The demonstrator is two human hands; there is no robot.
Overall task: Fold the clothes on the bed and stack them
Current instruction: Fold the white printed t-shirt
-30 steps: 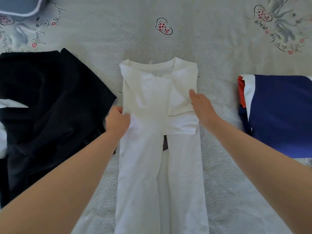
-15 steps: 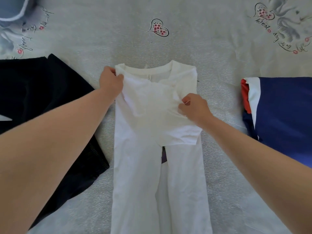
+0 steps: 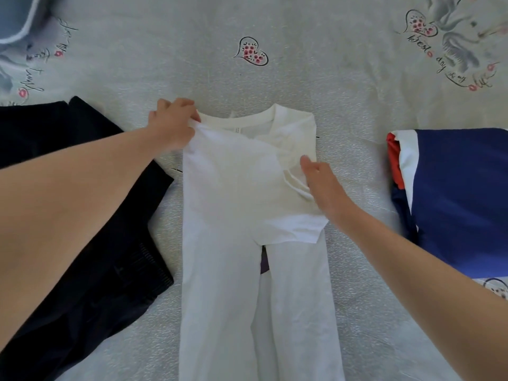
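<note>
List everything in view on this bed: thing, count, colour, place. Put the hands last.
white shirt: 1, white, centre of the bed, sides folded in, collar far from the camera
dark garment: 1, black, left of the white shirt, unfolded and rumpled
folded clothes: 1 pile, navy on top with white and red edges showing, right of the white shirt
bedsheet: 1, grey with heart and script prints, under everything
pillow: 1, blue-grey with pale piping, far left corner
left hand: 1, grips the shirt's left shoulder
right hand: 1, fingers straight, presses the folded right sleeve

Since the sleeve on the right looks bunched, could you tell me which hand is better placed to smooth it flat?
Probably the right hand: it rests on the white shirt's bunched sleeve, while the left hand pinches the far shoulder.
</note>
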